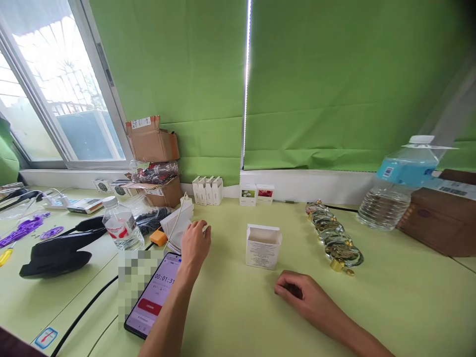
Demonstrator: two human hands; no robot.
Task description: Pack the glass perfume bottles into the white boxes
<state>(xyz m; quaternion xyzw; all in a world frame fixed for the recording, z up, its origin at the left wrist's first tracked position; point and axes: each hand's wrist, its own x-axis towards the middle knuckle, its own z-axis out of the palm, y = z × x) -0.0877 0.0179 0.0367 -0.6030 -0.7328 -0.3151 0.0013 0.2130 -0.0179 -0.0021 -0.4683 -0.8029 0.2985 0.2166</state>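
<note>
My left hand (196,245) reaches past the phone (154,297), its fingers bent down beside a stack of folded white papers (177,223). The fingertips are partly hidden; something small and pale shows by them, but I cannot make it out. My right hand (303,297) rests on the table, loosely curled with thumb and fingers nearly meeting and nothing visible inside. Just beyond it stands a small white box (263,247), upright with its top open and printed text on the front. The phone displays a running timer and a red button.
Several narrow white boxes (208,191) and two picture boxes (248,194) line the wall. Metal bangle-like rings (336,240) lie in a row at right, near a large water bottle (390,188). A small bottle (121,225), black cloth (63,253) and cardboard boxes (148,144) occupy the left.
</note>
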